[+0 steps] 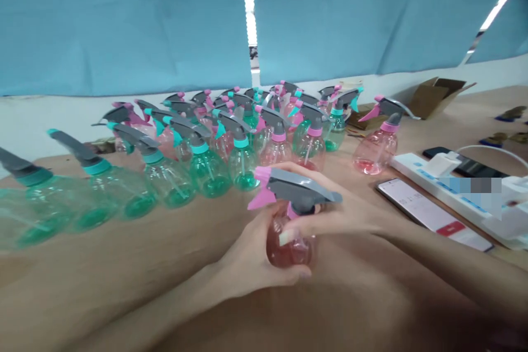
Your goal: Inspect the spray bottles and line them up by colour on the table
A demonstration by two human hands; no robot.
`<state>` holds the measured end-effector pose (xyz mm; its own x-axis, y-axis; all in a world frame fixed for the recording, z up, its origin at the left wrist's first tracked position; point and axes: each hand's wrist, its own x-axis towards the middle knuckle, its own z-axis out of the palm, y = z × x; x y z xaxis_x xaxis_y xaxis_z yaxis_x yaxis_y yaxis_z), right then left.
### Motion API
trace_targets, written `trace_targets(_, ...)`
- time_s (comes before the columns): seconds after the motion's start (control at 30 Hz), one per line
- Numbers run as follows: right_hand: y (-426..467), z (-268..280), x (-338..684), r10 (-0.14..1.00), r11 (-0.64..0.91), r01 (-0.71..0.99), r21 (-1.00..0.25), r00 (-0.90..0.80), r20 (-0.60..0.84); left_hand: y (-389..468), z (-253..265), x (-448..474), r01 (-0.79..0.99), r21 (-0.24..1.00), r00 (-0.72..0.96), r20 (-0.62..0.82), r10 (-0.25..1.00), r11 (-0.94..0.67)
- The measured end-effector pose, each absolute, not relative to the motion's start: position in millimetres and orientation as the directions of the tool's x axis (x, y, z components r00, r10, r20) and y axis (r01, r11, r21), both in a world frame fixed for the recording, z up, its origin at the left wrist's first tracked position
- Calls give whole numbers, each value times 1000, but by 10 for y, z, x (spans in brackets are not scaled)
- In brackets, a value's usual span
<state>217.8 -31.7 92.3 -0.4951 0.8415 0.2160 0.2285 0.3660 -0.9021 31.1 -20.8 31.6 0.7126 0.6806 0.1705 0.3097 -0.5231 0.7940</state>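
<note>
A pink trigger spray bottle (296,190) is held in front of green spray bottles (209,170), its body clasped by the left hand's (251,250) curved fingers, its neck by the right hand's (334,212), partly hidden. Deeper green is seen in the green bases.

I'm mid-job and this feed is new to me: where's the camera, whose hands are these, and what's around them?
No machine here: one head-worn camera looks forward and down at a person's bare hands. The left hand cups the body of a pink spray bottle, while the right hand grips around its neck. On the tabletop beyond stand more spray bottles, green and pink. To the right lie a smartphone and a white power strip.
</note>
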Motion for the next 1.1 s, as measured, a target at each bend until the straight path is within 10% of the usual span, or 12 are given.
trace_targets(0.27,-176,783,1950,814,310,-21,-951,-511,277,-81,266,257,254,744,750,253,612,-618)
trace_targets(0.83,-141,804,1870,812,441,80,-894,-460,359,-78,277,113,274,780,738,205,643,-563)
trace_targets(1.1,-167,779,1923,868,448,228,-864,-344,359,-62,100,-113,583,472,720,76,690,-661)
